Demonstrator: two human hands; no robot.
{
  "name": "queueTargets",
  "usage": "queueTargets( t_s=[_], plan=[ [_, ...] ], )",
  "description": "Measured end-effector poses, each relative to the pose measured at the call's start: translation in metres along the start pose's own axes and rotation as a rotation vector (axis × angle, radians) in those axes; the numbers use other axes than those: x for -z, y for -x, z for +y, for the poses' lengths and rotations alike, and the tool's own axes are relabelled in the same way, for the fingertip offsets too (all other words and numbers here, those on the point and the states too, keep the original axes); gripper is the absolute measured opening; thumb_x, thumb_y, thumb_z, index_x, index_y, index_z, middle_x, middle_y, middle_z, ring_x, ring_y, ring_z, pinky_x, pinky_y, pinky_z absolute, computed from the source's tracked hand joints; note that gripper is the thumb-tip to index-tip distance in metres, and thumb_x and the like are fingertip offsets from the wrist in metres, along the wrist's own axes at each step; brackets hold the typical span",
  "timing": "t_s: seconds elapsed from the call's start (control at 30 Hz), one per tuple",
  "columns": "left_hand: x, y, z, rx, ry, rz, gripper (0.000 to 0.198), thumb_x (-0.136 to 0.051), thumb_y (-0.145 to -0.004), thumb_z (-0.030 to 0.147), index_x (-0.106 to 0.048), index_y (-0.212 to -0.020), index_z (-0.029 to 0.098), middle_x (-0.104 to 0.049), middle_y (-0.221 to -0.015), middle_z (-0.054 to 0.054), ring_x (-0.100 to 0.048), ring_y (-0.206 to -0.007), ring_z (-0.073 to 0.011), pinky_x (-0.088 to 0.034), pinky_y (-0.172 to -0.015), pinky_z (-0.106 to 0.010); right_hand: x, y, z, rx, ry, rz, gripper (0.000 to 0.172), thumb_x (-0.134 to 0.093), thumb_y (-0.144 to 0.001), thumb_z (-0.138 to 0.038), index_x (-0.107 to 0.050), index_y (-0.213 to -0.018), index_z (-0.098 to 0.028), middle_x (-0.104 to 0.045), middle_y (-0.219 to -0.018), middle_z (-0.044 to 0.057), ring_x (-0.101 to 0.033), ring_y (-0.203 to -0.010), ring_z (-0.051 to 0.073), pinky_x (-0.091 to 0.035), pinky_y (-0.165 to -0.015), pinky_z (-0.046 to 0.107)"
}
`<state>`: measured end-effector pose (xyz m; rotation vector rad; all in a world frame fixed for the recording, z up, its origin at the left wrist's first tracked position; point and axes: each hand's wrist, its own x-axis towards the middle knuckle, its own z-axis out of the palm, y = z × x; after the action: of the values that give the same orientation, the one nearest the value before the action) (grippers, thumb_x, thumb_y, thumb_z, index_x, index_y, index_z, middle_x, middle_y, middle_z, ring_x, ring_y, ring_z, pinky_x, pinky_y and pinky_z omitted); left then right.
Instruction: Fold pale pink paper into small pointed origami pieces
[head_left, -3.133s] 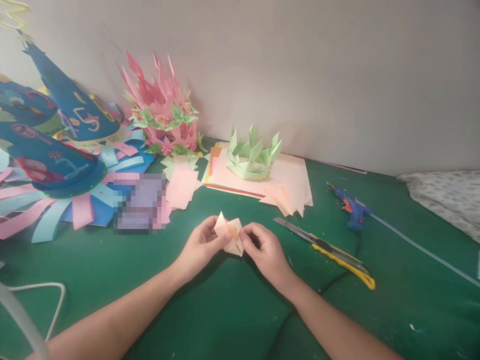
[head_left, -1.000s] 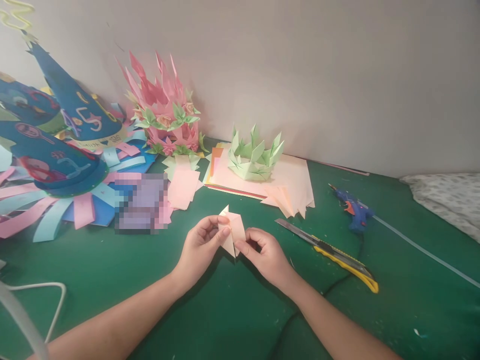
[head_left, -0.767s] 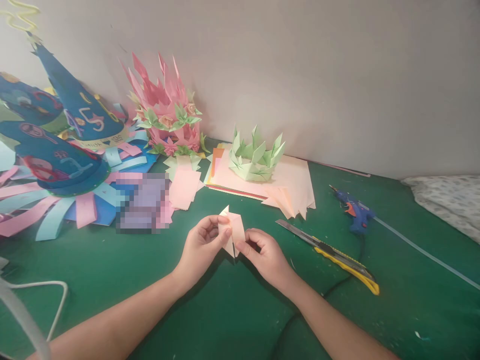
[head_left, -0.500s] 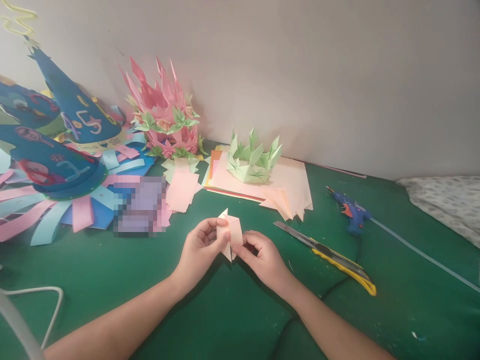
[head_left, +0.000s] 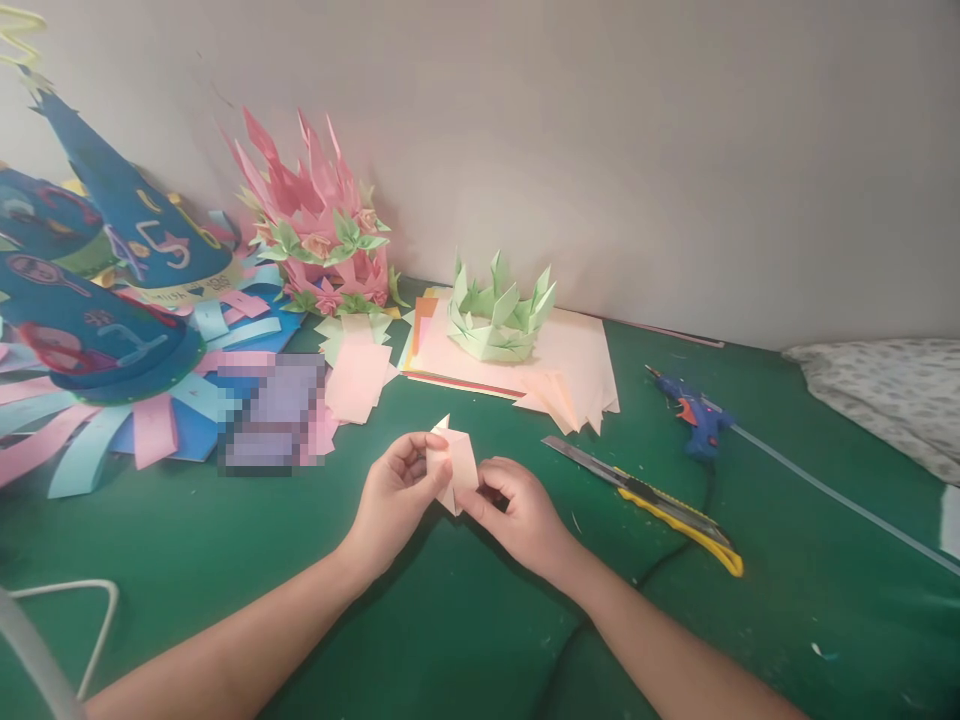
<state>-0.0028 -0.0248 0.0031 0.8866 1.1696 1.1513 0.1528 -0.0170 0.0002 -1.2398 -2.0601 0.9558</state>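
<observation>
Folded pale-peach, angular paper piece (head_left: 463, 458): between both hands, equally near each, long axis running away from the person | Bare left hand (head_left: 391, 497): pinching its left side | Bare right hand (head_left: 521, 508): thumb and fingers pinching its lower right edge.

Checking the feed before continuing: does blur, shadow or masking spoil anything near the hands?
Head view: soft shadow darkens the green tabletop beneath the left hand and right hand; head view: creases on the folded paper look faint; head view: a pixelated purple patch sits farther left.
</observation>
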Motion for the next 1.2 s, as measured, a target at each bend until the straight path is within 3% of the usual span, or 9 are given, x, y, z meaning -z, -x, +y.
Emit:
queueTargets(
  t_s=[0.23, 0.73, 0.97, 1.2],
  plan=[
    [0.0000, 0.0008, -0.0008, -0.009, 0.029, -0.005, 0.020, -0.063, -0.073, 0.028, -0.051, -0.087, 0.018, -0.054, -0.084, 0.001, -0.052, -0.062, -0.0067, -0.044, -0.055, -0.018, 0.0039, 0.0009, -0.0017, -0.009, -0.079, -0.062, 0.031, -0.046, -0.087, -0.029, -0.059, -0.061, -0.019, -0.058, -0.060, 0.000, -0.051, -0.065, 0.014, -0.038, -0.064, 0.026],
    [-0.0037, 0.0028, 0.0007, -0.071, 0.010, 0.035, 0.013, -0.063, -0.072, 0.024, -0.053, -0.077, 0.018, -0.050, -0.075, 0.004, -0.047, -0.060, -0.0063, -0.041, -0.054, -0.016, -0.0010, 0.0024, -0.0028, -0.113, -0.102, 0.028, 0.029, -0.054, -0.081, -0.027, -0.058, -0.054, -0.017, -0.053, -0.056, -0.001, -0.049, -0.060, 0.013, -0.038, -0.058, 0.024],
    [-0.0020, 0.0025, 0.0005, 0.001, -0.021, 0.037, 0.014, -0.065, -0.070, 0.027, -0.060, -0.077, 0.017, -0.053, -0.068, 0.004, -0.046, -0.055, -0.0060, -0.040, -0.053, -0.017, -0.0031, 0.0022, -0.0015, -0.115, -0.074, 0.042, 0.028, -0.055, -0.078, -0.027, -0.053, -0.052, -0.017, -0.048, -0.055, -0.002, -0.045, -0.057, 0.012, -0.035, -0.053, 0.023],
    [-0.0005, 0.0051, -0.0012, 0.009, -0.017, 0.004, 0.018, -0.063, -0.074, 0.031, -0.063, -0.086, 0.018, -0.062, -0.079, 0.001, -0.054, -0.065, -0.0079, -0.044, -0.061, -0.018, -0.0032, 0.0026, -0.0014, -0.111, -0.068, 0.050, 0.031, -0.053, -0.079, -0.025, -0.043, -0.051, -0.018, -0.044, -0.054, -0.003, -0.043, -0.056, 0.011, -0.034, -0.053, 0.022]
  ],
)
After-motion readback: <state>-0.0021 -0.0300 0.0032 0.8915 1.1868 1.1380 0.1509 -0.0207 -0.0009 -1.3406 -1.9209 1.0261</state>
